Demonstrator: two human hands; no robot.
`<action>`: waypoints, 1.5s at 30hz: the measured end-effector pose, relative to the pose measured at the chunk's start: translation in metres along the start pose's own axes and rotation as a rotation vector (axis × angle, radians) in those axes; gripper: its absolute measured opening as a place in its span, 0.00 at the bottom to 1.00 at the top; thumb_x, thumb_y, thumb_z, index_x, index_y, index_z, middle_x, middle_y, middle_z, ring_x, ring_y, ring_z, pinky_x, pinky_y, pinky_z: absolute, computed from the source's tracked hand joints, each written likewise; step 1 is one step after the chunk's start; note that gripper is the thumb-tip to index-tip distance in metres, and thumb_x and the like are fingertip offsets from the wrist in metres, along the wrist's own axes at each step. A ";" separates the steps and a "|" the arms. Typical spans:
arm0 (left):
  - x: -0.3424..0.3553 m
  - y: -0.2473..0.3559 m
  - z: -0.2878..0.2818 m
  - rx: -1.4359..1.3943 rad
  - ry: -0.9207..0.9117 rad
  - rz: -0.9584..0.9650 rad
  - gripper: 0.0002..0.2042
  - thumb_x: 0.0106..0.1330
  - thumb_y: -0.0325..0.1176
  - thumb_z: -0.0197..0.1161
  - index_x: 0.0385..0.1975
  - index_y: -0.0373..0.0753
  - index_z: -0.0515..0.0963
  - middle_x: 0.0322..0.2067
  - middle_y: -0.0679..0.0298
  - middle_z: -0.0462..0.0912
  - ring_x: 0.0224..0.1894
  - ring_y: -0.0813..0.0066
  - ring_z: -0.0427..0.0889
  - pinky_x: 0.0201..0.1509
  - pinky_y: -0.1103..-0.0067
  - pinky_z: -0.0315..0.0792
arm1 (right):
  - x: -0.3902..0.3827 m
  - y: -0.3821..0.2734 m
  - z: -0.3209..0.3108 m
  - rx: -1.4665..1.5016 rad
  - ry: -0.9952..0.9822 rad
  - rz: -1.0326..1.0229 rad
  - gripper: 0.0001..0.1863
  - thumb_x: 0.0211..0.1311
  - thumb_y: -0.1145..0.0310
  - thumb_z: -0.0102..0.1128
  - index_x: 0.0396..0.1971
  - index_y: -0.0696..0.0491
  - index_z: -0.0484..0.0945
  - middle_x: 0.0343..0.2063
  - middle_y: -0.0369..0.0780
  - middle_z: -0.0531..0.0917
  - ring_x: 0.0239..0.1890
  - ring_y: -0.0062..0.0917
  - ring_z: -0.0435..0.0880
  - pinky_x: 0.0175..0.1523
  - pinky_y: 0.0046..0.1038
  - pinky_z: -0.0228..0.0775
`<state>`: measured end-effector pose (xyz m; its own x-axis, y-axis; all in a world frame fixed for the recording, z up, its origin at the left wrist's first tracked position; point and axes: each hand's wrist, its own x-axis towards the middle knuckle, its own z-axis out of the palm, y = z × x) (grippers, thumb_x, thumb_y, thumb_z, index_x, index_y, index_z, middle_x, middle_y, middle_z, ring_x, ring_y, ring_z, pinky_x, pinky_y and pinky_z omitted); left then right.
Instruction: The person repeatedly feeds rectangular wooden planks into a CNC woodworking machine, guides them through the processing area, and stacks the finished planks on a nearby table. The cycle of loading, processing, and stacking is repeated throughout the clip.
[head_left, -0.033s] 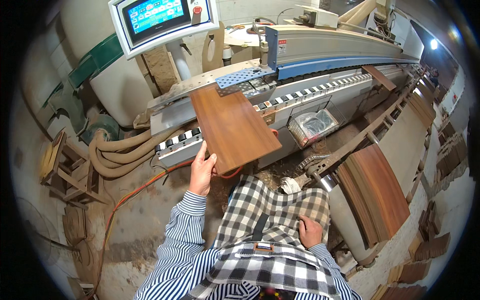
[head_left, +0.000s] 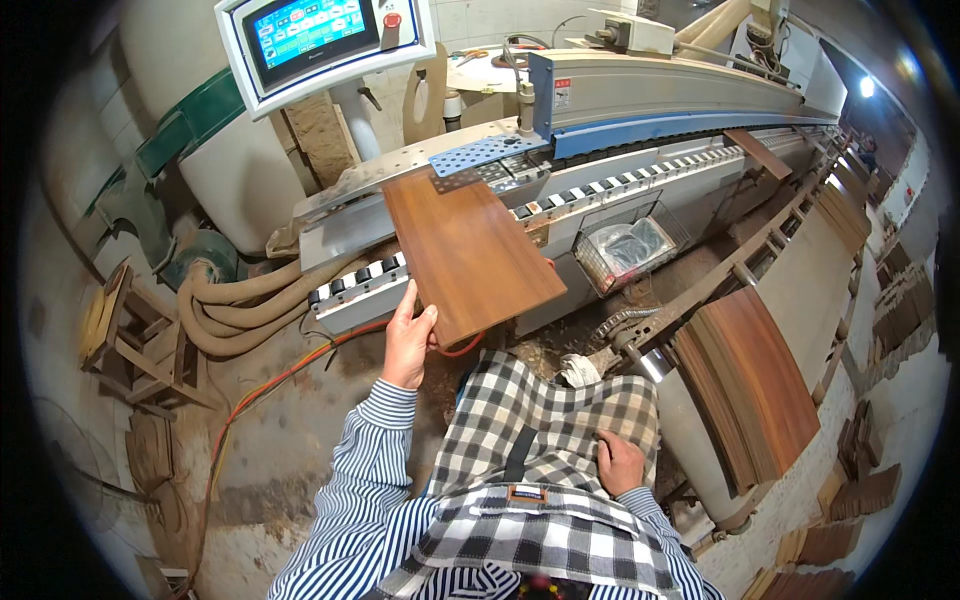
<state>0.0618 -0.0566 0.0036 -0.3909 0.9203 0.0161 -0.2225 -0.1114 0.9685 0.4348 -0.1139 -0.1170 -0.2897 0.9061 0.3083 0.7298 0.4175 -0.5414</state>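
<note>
A flat brown wood-grain board (head_left: 470, 265) lies at the infeed end of a long machine, its far edge beneath a blue perforated plate (head_left: 475, 157). My left hand (head_left: 408, 340) grips the board's near left corner, thumb on top and fingers partly hidden below. Black-and-white rollers (head_left: 365, 280) run under the board. My right hand (head_left: 620, 462) rests on my checked apron (head_left: 540, 420), its fingers loosely curled and nothing visible in them.
To my right, a stack of brown boards (head_left: 765, 380) stands on a roller conveyor (head_left: 745, 275). A wire basket (head_left: 630, 250) hangs on the machine's side. A control screen (head_left: 310, 35) is at the upper left. Hoses (head_left: 240, 310) and a wooden stool (head_left: 150, 345) stand left.
The board has shifted very slightly to the right, with my left hand following it. My right hand stays put.
</note>
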 end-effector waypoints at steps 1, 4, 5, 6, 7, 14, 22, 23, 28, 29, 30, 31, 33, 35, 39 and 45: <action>0.003 -0.002 0.008 -0.011 0.011 -0.005 0.29 0.65 0.28 0.51 0.65 0.40 0.49 0.25 0.73 0.75 0.18 0.90 0.68 0.21 0.89 0.65 | -0.001 0.001 0.000 0.010 -0.006 0.010 0.11 0.55 0.70 0.54 0.38 0.54 0.77 0.30 0.45 0.81 0.31 0.39 0.79 0.38 0.36 0.70; 0.012 -0.005 0.033 -0.045 0.000 -0.027 0.29 0.66 0.27 0.50 0.65 0.40 0.46 0.24 0.71 0.75 0.17 0.89 0.68 0.19 0.88 0.64 | 0.001 -0.002 -0.004 0.028 -0.004 0.009 0.10 0.54 0.71 0.54 0.37 0.54 0.77 0.30 0.45 0.81 0.31 0.39 0.79 0.38 0.36 0.71; 0.015 -0.007 0.040 -0.070 -0.009 -0.036 0.29 0.66 0.27 0.50 0.65 0.40 0.46 0.23 0.71 0.74 0.17 0.89 0.68 0.18 0.88 0.64 | 0.002 -0.003 -0.005 0.033 -0.002 0.004 0.10 0.54 0.71 0.54 0.36 0.54 0.78 0.30 0.45 0.81 0.31 0.39 0.79 0.38 0.36 0.71; 0.018 -0.009 0.047 -0.096 -0.015 -0.046 0.29 0.66 0.27 0.50 0.66 0.41 0.46 0.23 0.71 0.74 0.17 0.89 0.68 0.18 0.87 0.64 | 0.002 -0.004 -0.006 0.037 -0.004 -0.003 0.10 0.54 0.71 0.54 0.36 0.54 0.78 0.30 0.45 0.81 0.31 0.39 0.79 0.38 0.36 0.71; 0.023 -0.012 0.053 -0.103 -0.026 -0.047 0.30 0.66 0.27 0.49 0.66 0.42 0.45 0.22 0.71 0.73 0.16 0.88 0.68 0.18 0.87 0.63 | 0.002 -0.003 -0.006 0.036 0.010 -0.013 0.09 0.54 0.71 0.54 0.36 0.54 0.78 0.29 0.45 0.81 0.30 0.39 0.80 0.37 0.36 0.71; 0.053 -0.038 0.107 -0.117 -0.053 -0.044 0.31 0.66 0.28 0.50 0.66 0.42 0.43 0.23 0.67 0.77 0.16 0.85 0.70 0.19 0.85 0.66 | -0.002 0.005 -0.008 0.196 0.045 0.094 0.10 0.56 0.71 0.53 0.38 0.55 0.77 0.27 0.45 0.81 0.28 0.36 0.80 0.34 0.33 0.71; 0.075 -0.043 0.186 -0.054 -0.021 -0.087 0.30 0.66 0.28 0.48 0.66 0.43 0.45 0.20 0.68 0.73 0.16 0.85 0.66 0.20 0.83 0.66 | -0.008 0.016 -0.077 0.421 0.334 0.386 0.12 0.59 0.75 0.48 0.42 0.59 0.75 0.19 0.39 0.79 0.21 0.20 0.78 0.27 0.22 0.69; 0.079 -0.048 0.194 -0.023 -0.010 -0.091 0.30 0.66 0.28 0.49 0.66 0.43 0.46 0.20 0.68 0.72 0.16 0.84 0.66 0.20 0.83 0.66 | -0.008 0.017 -0.090 0.377 0.412 0.370 0.13 0.60 0.75 0.47 0.43 0.60 0.75 0.19 0.38 0.79 0.21 0.19 0.78 0.27 0.21 0.68; 0.102 -0.071 0.233 -0.013 -0.028 -0.029 0.27 0.68 0.32 0.45 0.66 0.42 0.45 0.18 0.69 0.70 0.16 0.84 0.68 0.19 0.84 0.67 | -0.029 0.045 -0.158 0.140 0.763 0.423 0.14 0.64 0.74 0.45 0.46 0.59 0.73 0.24 0.36 0.76 0.25 0.17 0.72 0.31 0.19 0.67; 0.105 -0.081 0.239 -0.147 -0.041 -0.025 0.26 0.69 0.33 0.43 0.65 0.41 0.46 0.18 0.69 0.69 0.17 0.83 0.68 0.20 0.84 0.68 | -0.032 0.049 -0.171 0.008 0.842 0.448 0.14 0.63 0.74 0.45 0.46 0.61 0.73 0.26 0.41 0.79 0.30 0.23 0.77 0.37 0.24 0.69; 0.105 -0.089 0.248 -0.281 -0.053 -0.018 0.24 0.70 0.34 0.41 0.65 0.41 0.47 0.18 0.69 0.69 0.17 0.83 0.69 0.21 0.84 0.68 | -0.041 0.063 -0.180 -0.104 0.901 0.471 0.14 0.64 0.73 0.45 0.47 0.61 0.72 0.35 0.43 0.78 0.37 0.27 0.76 0.45 0.27 0.68; 0.102 -0.096 0.261 -0.299 0.074 -0.091 0.21 0.71 0.36 0.38 0.63 0.43 0.51 0.23 0.66 0.74 0.18 0.80 0.70 0.24 0.83 0.69 | -0.042 0.070 -0.190 -0.210 0.937 0.486 0.15 0.64 0.72 0.46 0.49 0.61 0.71 0.39 0.44 0.77 0.41 0.28 0.75 0.49 0.28 0.65; 0.092 -0.134 0.282 -0.166 -0.172 -0.168 0.23 0.66 0.29 0.43 0.62 0.42 0.54 0.33 0.62 0.77 0.30 0.77 0.75 0.32 0.82 0.71 | -0.051 0.087 -0.202 -0.273 1.005 0.564 0.18 0.64 0.70 0.47 0.52 0.61 0.68 0.46 0.45 0.73 0.48 0.29 0.71 0.55 0.28 0.61; 0.076 -0.164 0.308 0.163 -0.539 -0.100 0.29 0.61 0.25 0.49 0.64 0.44 0.53 0.48 0.57 0.71 0.48 0.67 0.72 0.48 0.77 0.69 | -0.066 0.118 -0.202 -0.185 1.082 0.693 0.21 0.64 0.69 0.47 0.55 0.61 0.65 0.51 0.46 0.71 0.53 0.29 0.68 0.58 0.28 0.58; 0.045 -0.167 0.361 0.651 -0.877 -0.014 0.37 0.55 0.30 0.57 0.66 0.50 0.48 0.66 0.55 0.46 0.66 0.56 0.48 0.67 0.70 0.47 | -0.083 0.144 -0.205 0.497 1.095 0.736 0.26 0.64 0.65 0.48 0.58 0.64 0.60 0.55 0.46 0.67 0.56 0.26 0.65 0.60 0.26 0.56; 0.030 -0.155 0.360 0.801 -0.898 0.080 0.35 0.55 0.40 0.58 0.64 0.49 0.52 0.65 0.47 0.46 0.66 0.50 0.46 0.67 0.67 0.46 | -0.082 0.134 -0.210 0.705 1.025 0.668 0.25 0.65 0.62 0.48 0.55 0.65 0.64 0.52 0.43 0.71 0.52 0.24 0.69 0.58 0.25 0.58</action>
<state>0.4061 0.1235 -0.0568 0.4534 0.8894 -0.0582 0.5155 -0.2084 0.8311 0.6860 -0.1466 -0.0507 0.7778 0.6204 0.1008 0.0017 0.1583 -0.9874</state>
